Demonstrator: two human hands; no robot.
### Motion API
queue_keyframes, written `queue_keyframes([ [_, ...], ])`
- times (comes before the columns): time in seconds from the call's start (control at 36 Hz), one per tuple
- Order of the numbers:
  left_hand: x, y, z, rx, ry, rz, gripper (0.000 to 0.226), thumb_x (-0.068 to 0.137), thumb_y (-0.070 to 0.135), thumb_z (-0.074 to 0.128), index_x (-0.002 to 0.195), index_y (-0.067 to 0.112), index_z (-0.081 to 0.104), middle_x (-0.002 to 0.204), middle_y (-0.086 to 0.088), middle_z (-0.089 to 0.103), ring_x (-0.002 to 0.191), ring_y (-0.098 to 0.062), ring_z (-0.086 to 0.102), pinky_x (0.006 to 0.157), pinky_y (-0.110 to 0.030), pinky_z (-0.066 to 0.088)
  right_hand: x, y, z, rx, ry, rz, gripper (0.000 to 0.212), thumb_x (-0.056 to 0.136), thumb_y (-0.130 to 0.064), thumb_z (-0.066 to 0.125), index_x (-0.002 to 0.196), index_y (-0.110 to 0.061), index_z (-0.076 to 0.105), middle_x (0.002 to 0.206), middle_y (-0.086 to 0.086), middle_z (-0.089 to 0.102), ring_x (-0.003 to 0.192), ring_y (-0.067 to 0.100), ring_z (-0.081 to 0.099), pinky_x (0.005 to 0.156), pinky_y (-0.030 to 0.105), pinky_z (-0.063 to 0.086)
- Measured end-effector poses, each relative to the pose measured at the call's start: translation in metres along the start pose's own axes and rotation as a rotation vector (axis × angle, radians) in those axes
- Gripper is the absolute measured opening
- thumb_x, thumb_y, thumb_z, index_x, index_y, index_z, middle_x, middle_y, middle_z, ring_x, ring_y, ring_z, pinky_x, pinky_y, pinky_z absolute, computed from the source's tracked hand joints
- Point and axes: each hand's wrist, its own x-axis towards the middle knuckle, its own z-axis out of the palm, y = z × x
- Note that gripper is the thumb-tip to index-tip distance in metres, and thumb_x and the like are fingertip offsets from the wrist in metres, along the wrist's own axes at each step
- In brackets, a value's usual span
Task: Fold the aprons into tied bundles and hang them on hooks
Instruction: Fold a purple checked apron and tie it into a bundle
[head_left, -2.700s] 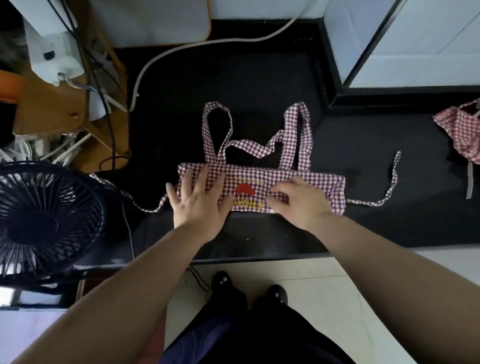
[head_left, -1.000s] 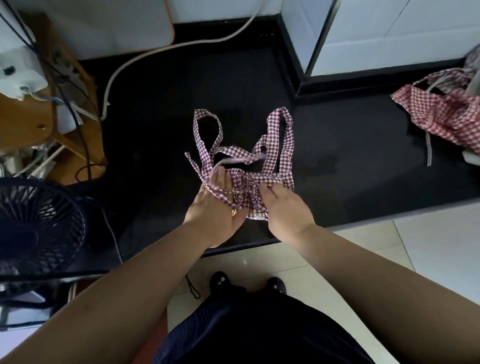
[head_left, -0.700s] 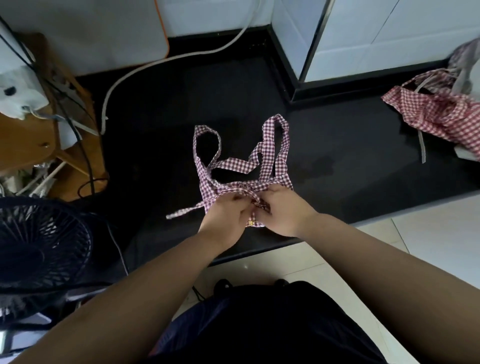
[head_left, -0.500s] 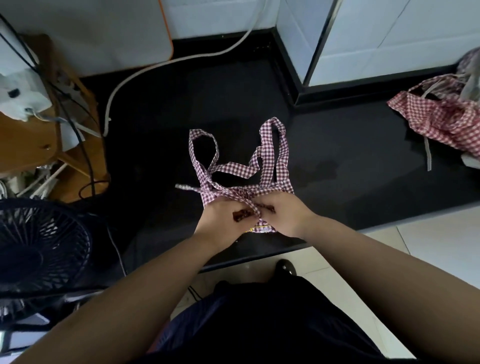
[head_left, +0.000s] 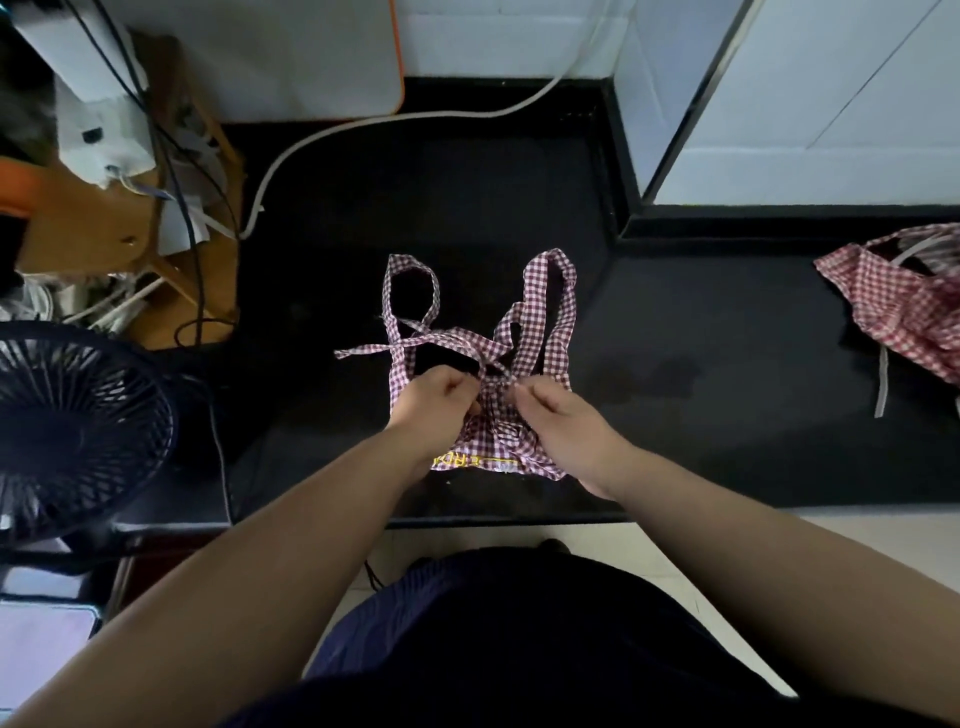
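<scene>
Apron (head_left: 496, 434) pinched by left hand (head_left: 434, 402), right hand (head_left: 563, 418).

Apron (head_left: 493, 441) gathered into bundle
The apron, earlier a long flat strip, is now bunched; left hand (head_left: 434, 400) and right hand (head_left: 558, 415), then flat, now pinch its ties (head_left: 374, 351).

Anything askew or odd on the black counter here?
A second checked apron lies crumpled at the right end of the counter, its white strap trailing. Faint smudges mark the counter right of the bundle the left hand and right hand pinch.
</scene>
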Motion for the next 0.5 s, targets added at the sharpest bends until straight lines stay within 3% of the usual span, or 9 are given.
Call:
queue_keyframes([
  [0.06,0.000,-0.001,0.001,0.018,-0.019,0.015,0.013,0.093,0.025,0.059,0.083,0.021,0.068,0.079,0.003,0.067,0.075,-0.013,0.059,0.069,-0.030,0.050,-0.001,-0.001,0.004,-0.153,-0.058,-0.119,0.026,0.101,-0.017,0.042,0.077,-0.013,0.052,0.065,0.001,0.040,0.054,0.000,0.037,0.054,0.015,0.032],
  [0.19,-0.005,-0.005,-0.005,0.086,-0.106,0.025,0.012,0.089,0.026,0.064,0.088,0.018,0.074,0.097,-0.007,0.072,0.093,-0.023,0.066,0.088,-0.043,0.052,0.004,-0.001,0.005,-0.394,-0.146,-0.190,0.039,0.099,-0.013,0.047,0.063,-0.026,0.043,0.058,-0.004,0.040,0.053,0.010,0.036,0.051,0.020,0.028],
  [0.25,-0.006,-0.005,-0.010,0.048,-0.151,0.014,0.011,0.088,0.024,0.065,0.085,0.022,0.076,0.099,-0.004,0.073,0.100,-0.022,0.066,0.092,-0.038,0.051,0.005,-0.003,0.005,-0.442,-0.155,-0.161,0.041,0.099,-0.016,0.047,0.059,-0.025,0.040,0.056,-0.004,0.039,0.053,0.011,0.036,0.050,0.021,0.027],
  [0.33,-0.009,-0.005,-0.015,-0.010,-0.258,0.016,0.018,0.086,0.014,0.064,0.080,0.024,0.076,0.097,-0.007,0.072,0.094,-0.015,0.064,0.093,-0.033,0.049,0.003,-0.007,0.006,-0.410,-0.097,-0.046,0.039,0.101,-0.027,0.042,0.063,-0.018,0.042,0.060,-0.002,0.040,0.054,0.010,0.037,0.046,0.019,0.029],
  [0.42,-0.013,-0.006,-0.018,-0.092,-0.299,0.045,0.014,0.086,0.018,0.068,0.083,0.029,0.076,0.097,0.000,0.074,0.093,-0.008,0.065,0.088,-0.022,0.051,0.002,-0.011,0.007,-0.412,-0.094,0.012,0.038,0.101,-0.030,0.042,0.067,-0.013,0.045,0.064,-0.001,0.041,0.057,0.010,0.038,0.048,0.018,0.030],
  [0.44,-0.014,-0.007,-0.018,-0.129,-0.275,0.049,0.010,0.087,0.021,0.068,0.086,0.027,0.076,0.095,0.004,0.074,0.092,-0.006,0.066,0.084,-0.018,0.051,0.002,-0.013,0.007,-0.396,-0.110,0.025,0.037,0.100,-0.030,0.043,0.070,-0.009,0.050,0.066,0.001,0.045,0.060,0.012,0.041,0.050,0.018,0.031],
  [0.5,-0.013,-0.008,-0.017,-0.215,-0.244,0.037,0.010,0.089,0.021,0.065,0.090,0.021,0.075,0.093,0.006,0.074,0.088,-0.003,0.067,0.076,-0.012,0.050,0.002,-0.016,0.005,-0.328,-0.138,0.081,0.036,0.099,-0.027,0.044,0.089,0.003,0.060,0.084,0.013,0.060,0.078,0.025,0.055,0.071,0.026,0.043],
])
